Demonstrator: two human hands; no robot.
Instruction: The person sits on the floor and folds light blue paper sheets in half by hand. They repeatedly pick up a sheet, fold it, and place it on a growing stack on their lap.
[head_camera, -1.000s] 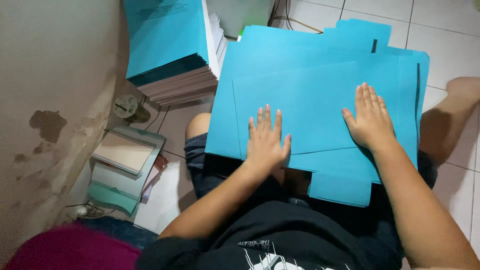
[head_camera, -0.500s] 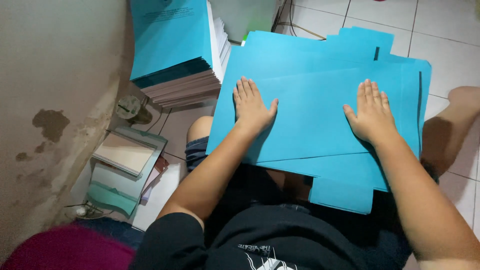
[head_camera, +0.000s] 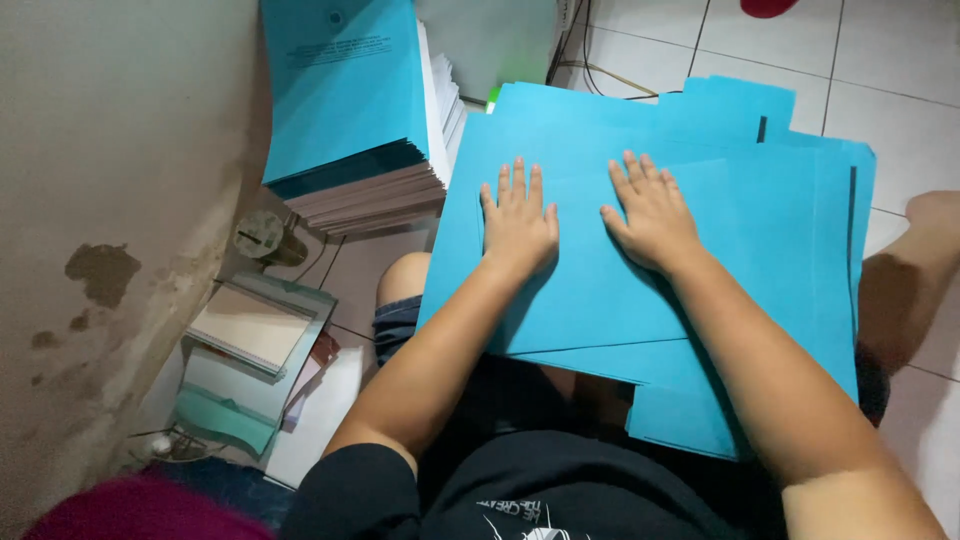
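From the head camera, looking down over the person's lap: a large flat sheet of bright blue card (head_camera: 600, 290), folded over on itself, lies across the knees, its long axis running left to right across the body. Both hands sit on top of it, side by side near the middle. The left hand (head_camera: 520, 225) is spread flat, fingers together and pointing away from the body, palm pressed down. The right hand (head_camera: 650, 215) is just beside it — also open and flat, fingers a little fanned, angled slightly to the left. Neither hand pinches anything; they only press. The card stretches further out to the right of the right hand than to the left of the left one, so the right hand is nearer the wide free end, where more blue layers (head_camera: 800, 150) show beneath.

To the left, against the stained wall (head_camera: 110, 200), stands a tall stack of blue-covered paper folders (head_camera: 350, 110) — well apart from the hands — on the tiled floor (head_camera: 890, 60).
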